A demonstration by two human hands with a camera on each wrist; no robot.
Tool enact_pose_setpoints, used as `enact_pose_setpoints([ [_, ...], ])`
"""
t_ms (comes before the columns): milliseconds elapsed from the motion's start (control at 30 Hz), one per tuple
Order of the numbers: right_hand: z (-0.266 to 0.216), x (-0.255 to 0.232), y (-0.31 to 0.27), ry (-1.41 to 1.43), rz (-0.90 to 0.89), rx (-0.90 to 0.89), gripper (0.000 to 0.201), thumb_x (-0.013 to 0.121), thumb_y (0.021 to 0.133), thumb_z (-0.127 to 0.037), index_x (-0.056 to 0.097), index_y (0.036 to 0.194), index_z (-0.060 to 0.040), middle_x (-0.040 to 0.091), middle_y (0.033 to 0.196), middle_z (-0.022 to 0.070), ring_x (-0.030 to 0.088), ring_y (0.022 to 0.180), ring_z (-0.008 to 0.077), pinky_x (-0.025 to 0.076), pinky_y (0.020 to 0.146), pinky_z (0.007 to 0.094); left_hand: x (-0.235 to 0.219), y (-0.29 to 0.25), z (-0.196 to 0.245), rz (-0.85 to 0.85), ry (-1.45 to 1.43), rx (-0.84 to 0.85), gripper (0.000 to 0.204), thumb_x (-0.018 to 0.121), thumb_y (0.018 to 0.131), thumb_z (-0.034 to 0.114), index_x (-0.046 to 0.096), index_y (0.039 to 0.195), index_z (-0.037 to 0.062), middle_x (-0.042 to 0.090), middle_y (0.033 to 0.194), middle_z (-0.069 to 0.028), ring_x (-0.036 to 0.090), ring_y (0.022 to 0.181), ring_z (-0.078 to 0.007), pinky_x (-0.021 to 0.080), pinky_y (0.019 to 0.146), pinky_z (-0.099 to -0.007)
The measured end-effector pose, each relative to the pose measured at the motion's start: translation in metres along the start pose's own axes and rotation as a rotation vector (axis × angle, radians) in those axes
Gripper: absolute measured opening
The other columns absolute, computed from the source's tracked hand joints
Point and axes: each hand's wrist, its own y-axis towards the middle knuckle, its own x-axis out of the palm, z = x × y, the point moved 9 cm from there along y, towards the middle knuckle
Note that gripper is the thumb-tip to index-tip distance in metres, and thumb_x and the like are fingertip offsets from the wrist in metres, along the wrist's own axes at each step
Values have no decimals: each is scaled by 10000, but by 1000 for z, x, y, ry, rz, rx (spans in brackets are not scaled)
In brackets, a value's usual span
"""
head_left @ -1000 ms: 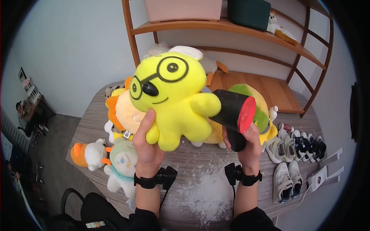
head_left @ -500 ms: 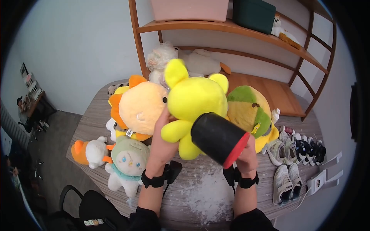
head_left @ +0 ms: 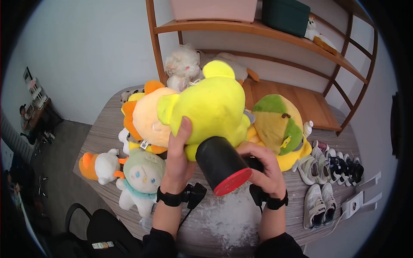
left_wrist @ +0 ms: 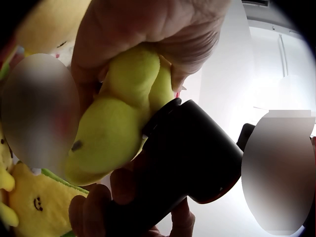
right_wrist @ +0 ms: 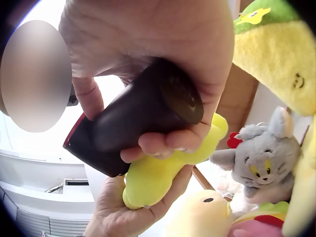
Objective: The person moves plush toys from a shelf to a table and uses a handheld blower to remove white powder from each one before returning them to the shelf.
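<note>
Turning the yellow toy [head_left: 211, 109], you've swung its face away, seemingly to work its back | left hand [head_left: 175, 165] grips it, right hand [head_left: 266, 167] clasps black tool [head_left: 221, 161] | toy above table [head_left: 105, 129], beyond tool

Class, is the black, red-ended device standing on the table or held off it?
Held off it: the right hand grips the black device by its handle, aloft beside the yellow plush in the left hand.
</note>
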Motion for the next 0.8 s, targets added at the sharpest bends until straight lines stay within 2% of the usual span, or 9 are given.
enact_pose_setpoints([
  [100, -3, -9, -2, -31, 100, -53, 365, 642, 880, -226, 613, 1124, 44, 649, 893, 83, 610, 772, 160, 471, 714, 270, 0, 3, 5, 55, -86, 66, 582, 448, 1034, 465, 420, 1419, 30, 531, 1390, -138, 562, 1239, -253, 471, 1032, -392],
  [233, 4, -13, -7, 248, 332, 73, 343, 559, 963, -235, 600, 1156, 45, 614, 851, 29, 512, 672, 69, 404, 598, 218, -4, 0, 13, 97, -111, 119, 574, 409, 1045, 475, 414, 1425, 44, 537, 1385, -122, 557, 1247, -249, 468, 1031, -391],
  [333, 4, -12, -7, 87, 190, 20, 350, 555, 972, -246, 598, 1156, 47, 608, 847, 24, 509, 643, 75, 409, 579, 222, -8, 0, 19, 156, -87, 149, 577, 389, 1049, 483, 403, 1436, 55, 532, 1389, -114, 537, 1268, -249, 448, 1050, -394],
  [467, 10, -18, -11, 109, 285, 95, 341, 551, 975, -241, 601, 1143, 51, 606, 836, 31, 505, 612, 76, 408, 560, 228, -6, -1, 26, 143, -25, 146, 640, 403, 1024, 553, 390, 1432, 60, 528, 1372, -114, 557, 1221, -227, 514, 913, -359],
  [567, 6, -20, -9, 124, 296, 43, 343, 532, 991, -256, 602, 1134, 48, 608, 833, 34, 512, 613, 74, 404, 552, 225, -5, 0, 27, 141, -57, 175, 636, 393, 1025, 557, 379, 1442, 77, 518, 1376, -112, 544, 1229, -225, 511, 912, -369],
  [633, -4, -19, -8, -40, 210, -15, 352, 511, 1006, -270, 598, 1138, 45, 608, 832, 32, 517, 617, 73, 400, 547, 221, -4, 1, 27, 105, -119, 180, 589, 359, 1052, 494, 361, 1459, 67, 474, 1435, -118, 488, 1302, -249, 428, 1045, -401],
  [667, 0, -22, -9, 20, 266, 9, 357, 506, 1010, -272, 599, 1144, 45, 610, 829, 30, 519, 615, 74, 402, 546, 221, -3, 1, 28, 88, -149, 182, 567, 342, 1066, 462, 352, 1467, 62, 451, 1464, -121, 460, 1338, -261, 386, 1111, -418],
  [733, 10, -27, -12, 135, 386, 53, 367, 496, 1017, -276, 601, 1157, 46, 613, 821, 26, 523, 612, 77, 405, 545, 219, -1, -1, 28, 72, -148, 181, 565, 339, 1067, 460, 352, 1467, 62, 448, 1466, -123, 456, 1342, -264, 382, 1116, -421],
  [800, 5, -26, -10, 97, 329, 49, 351, 503, 1015, -264, 620, 1131, 46, 627, 803, 31, 532, 607, 80, 414, 541, 224, 1, 1, 29, 57, -154, 183, 564, 336, 1068, 458, 351, 1468, 62, 446, 1468, -124, 452, 1346, -265, 379, 1119, -424],
])
